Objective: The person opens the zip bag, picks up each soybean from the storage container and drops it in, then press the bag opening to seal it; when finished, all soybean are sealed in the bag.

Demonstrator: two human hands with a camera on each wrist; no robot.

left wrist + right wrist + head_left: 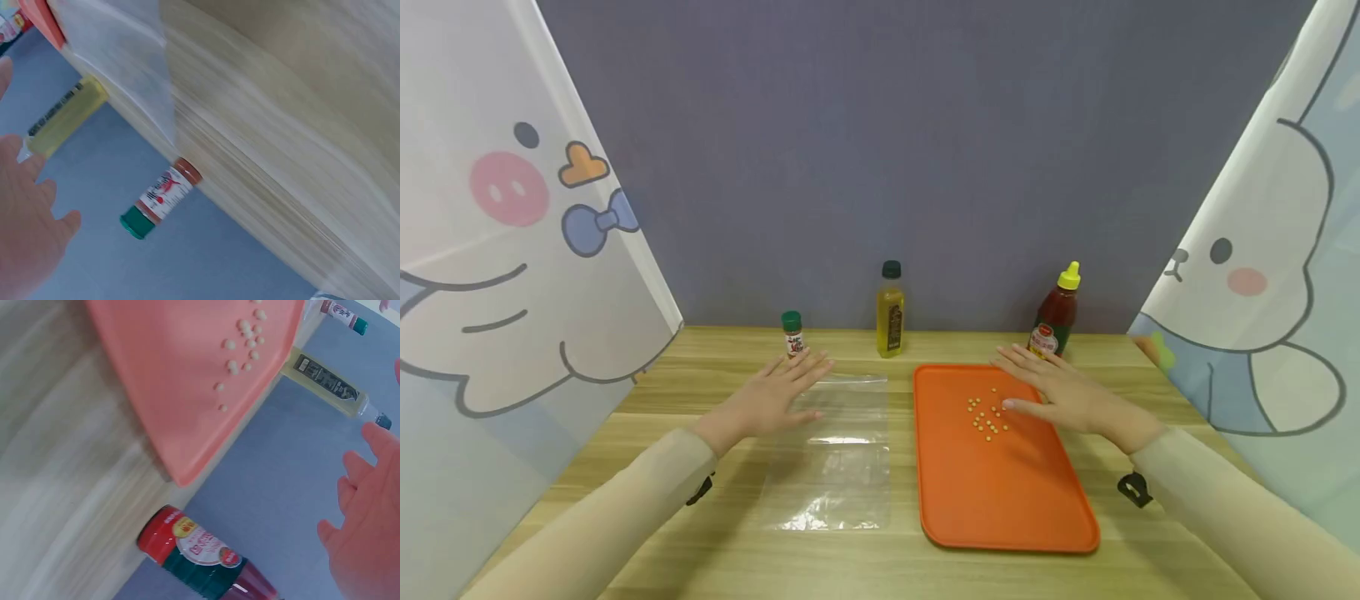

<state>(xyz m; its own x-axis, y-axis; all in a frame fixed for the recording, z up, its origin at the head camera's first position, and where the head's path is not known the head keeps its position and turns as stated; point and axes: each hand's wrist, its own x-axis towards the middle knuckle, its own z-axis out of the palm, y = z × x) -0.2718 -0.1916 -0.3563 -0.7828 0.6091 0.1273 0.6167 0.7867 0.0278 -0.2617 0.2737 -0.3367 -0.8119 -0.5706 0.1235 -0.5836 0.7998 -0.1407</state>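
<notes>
Across a wooden table (850,571), which I watch from afar, an orange tray (1003,508) lies to the right and a clear bag (831,479) lies flat just beside it. The left hand (775,400) hangs near the bag's far left corner, the right hand (1063,396) above the tray; both are spread, fingers nearly straight, gripping nothing. From the head view I cannot tell how high they hover. Behind stand the sauce (1054,321), the oil (891,321) and the jar (792,333). Pale beans (982,414) dot the tray's far half. I read this as a ready pose, no handling yet begun; a next move on the beans would call for a fine fingertip pinch, one on the bag for catching an edge.
</notes>
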